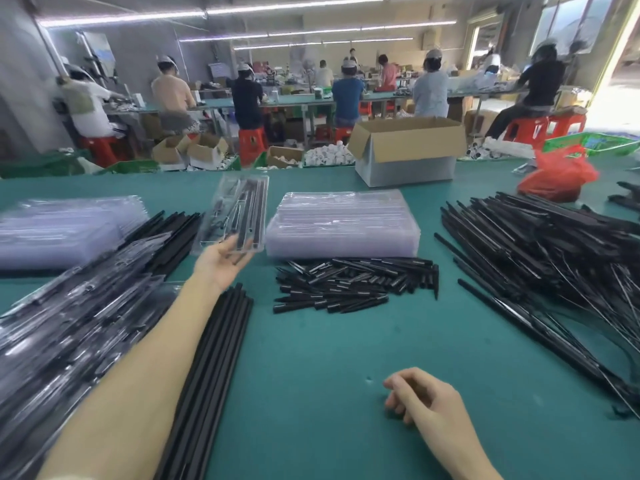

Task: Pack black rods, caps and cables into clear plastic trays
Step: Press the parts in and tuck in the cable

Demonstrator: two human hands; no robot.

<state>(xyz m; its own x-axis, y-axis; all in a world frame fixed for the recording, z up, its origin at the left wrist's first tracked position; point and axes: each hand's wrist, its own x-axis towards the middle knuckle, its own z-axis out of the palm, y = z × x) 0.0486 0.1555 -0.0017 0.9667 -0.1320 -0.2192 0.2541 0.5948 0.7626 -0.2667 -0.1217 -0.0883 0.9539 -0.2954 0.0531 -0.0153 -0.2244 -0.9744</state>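
Ahead and left of centre, your left hand holds the filled tray by its near end, long axis pointing away, packed pile below-left; right hand lies loosely curled, empty.

A green table fills the lower frame. At its far edge, right of center, stands an open cardboard box, flaps up. A red plastic bag lies crumpled at the right, with a green basket behind it. Beyond the table, small open cartons and a heap of white items sit low. Across the room, workers sit on red stools, backs turned, at a long bench. Light strips run along the ceiling.
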